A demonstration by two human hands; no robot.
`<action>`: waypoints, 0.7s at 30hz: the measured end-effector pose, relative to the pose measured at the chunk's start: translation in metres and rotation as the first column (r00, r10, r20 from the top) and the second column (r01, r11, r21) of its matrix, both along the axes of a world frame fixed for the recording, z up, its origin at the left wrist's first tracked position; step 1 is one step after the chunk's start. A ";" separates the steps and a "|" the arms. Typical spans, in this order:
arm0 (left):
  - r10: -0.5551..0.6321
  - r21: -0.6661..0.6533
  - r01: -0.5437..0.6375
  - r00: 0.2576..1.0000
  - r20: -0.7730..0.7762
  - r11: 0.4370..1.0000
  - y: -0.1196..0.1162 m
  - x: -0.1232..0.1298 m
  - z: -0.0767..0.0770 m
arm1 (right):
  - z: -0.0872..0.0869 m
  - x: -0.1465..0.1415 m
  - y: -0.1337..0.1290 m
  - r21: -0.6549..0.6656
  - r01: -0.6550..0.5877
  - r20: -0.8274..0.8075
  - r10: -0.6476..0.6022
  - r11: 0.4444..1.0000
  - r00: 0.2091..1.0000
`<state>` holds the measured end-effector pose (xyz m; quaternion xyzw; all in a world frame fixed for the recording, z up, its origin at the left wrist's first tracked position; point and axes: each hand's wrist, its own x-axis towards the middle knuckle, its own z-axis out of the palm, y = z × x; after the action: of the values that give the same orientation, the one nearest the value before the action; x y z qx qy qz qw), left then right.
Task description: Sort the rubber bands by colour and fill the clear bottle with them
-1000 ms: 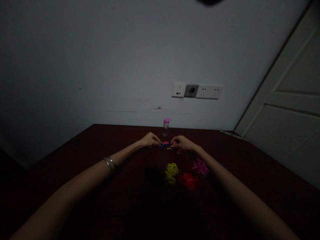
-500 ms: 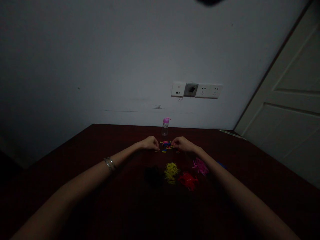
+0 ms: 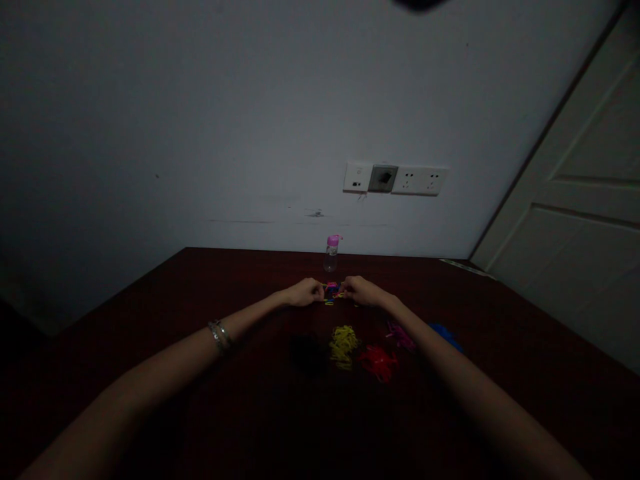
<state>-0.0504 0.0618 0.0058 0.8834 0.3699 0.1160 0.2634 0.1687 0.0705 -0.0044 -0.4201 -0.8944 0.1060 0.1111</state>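
Note:
Between my two hands lies a small mixed pile of coloured bands [image 3: 332, 288], pink, blue and yellow, which look like rubber bands. My left hand [image 3: 307, 292] is at the pile's left edge, thumb and fingers pinched together. From the right, my right hand [image 3: 359, 290] reaches to the same pile with its fingers closed. What either pinch holds is too small and dark to make out. A blue and yellow band [image 3: 329, 302] lies just in front of the pile.
Nearer me on the dark red table [image 3: 240, 400] are a yellow heap [image 3: 343, 347], a red heap [image 3: 379, 361], and a dim black heap [image 3: 307, 353]. Pink [image 3: 401, 335] and blue heaps [image 3: 446, 335] flank my right forearm. Behind the pile stands a pink-capped clear bottle [image 3: 331, 255].
My left hand has moved right, up to the mixed pile. My right hand has shifted slightly left. More of the blue heap shows beyond my right forearm, while the pink heap is partly covered.

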 end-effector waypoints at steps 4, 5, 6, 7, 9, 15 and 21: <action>0.026 0.074 -0.027 1.000 0.010 0.997 -0.006 0.010 -0.008 | -0.001 -0.003 0.004 -0.014 0.000 0.007 0.000 1.000 1.000; 0.031 0.090 -0.031 0.999 0.007 0.995 -0.007 0.012 -0.010 | -0.001 -0.004 0.004 -0.017 -0.002 0.018 0.002 1.000 1.000; 0.034 0.102 -0.035 0.999 0.005 0.994 -0.008 0.014 -0.012 | -0.001 -0.004 0.004 -0.020 -0.002 0.034 0.003 1.000 0.999; 0.038 0.108 -0.038 0.999 0.004 0.993 -0.008 0.015 -0.013 | -0.001 -0.005 0.004 -0.020 0.000 0.051 0.001 1.000 0.999; 0.045 0.108 -0.044 0.999 0.001 0.993 -0.008 0.016 -0.014 | -0.002 -0.006 0.002 0.001 0.005 0.082 -0.005 1.000 0.997; 0.060 0.117 -0.053 0.997 -0.057 0.992 -0.004 0.017 -0.013 | 0.003 -0.006 -0.004 0.086 -0.019 0.166 0.005 0.996 0.986; 0.042 0.172 -0.029 0.997 -0.071 0.985 -0.001 0.017 -0.014 | 0.019 0.003 -0.002 0.020 -0.025 0.157 0.022 0.999 0.987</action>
<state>-0.0335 0.0604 -0.0086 0.8997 0.3839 0.1189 0.1706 0.1717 0.0685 0.0148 -0.4153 -0.9064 0.0644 0.0438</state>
